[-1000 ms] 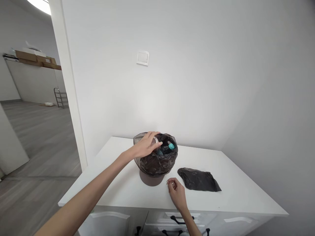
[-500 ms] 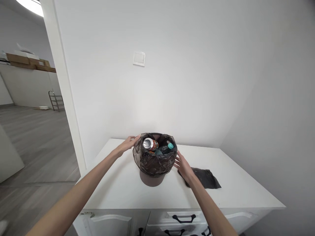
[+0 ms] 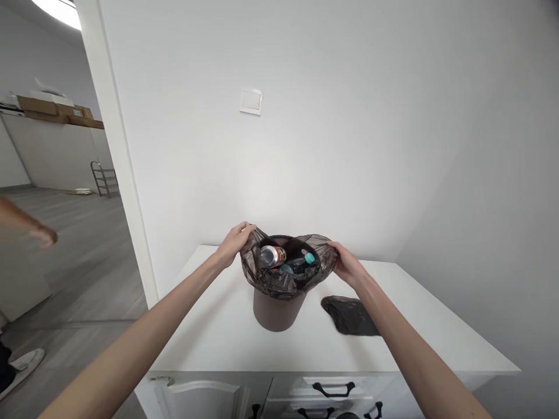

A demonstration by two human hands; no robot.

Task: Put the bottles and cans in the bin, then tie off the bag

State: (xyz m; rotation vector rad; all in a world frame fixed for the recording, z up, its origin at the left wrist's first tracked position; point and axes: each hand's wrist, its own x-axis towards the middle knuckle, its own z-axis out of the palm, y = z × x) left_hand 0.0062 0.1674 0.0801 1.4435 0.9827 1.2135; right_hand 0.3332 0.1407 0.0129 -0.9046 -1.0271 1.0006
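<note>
Looked forward and down from the head, near the bin (image 3: 279, 312), and faced the wall (image 3: 332, 145) beyond the counter (image 3: 227, 346).

I could come in from above or the near side, over the flat white worktop (image 3: 209, 343); the left grip (image 3: 236, 242) and right grip (image 3: 348, 265) hem the brown round bin (image 3: 278, 312) on both sides, and the smooth white wall (image 3: 332, 151) blocks behind.

No text can be read; the orange-printed can (image 3: 273, 256) bears markings too small to make out.
</note>
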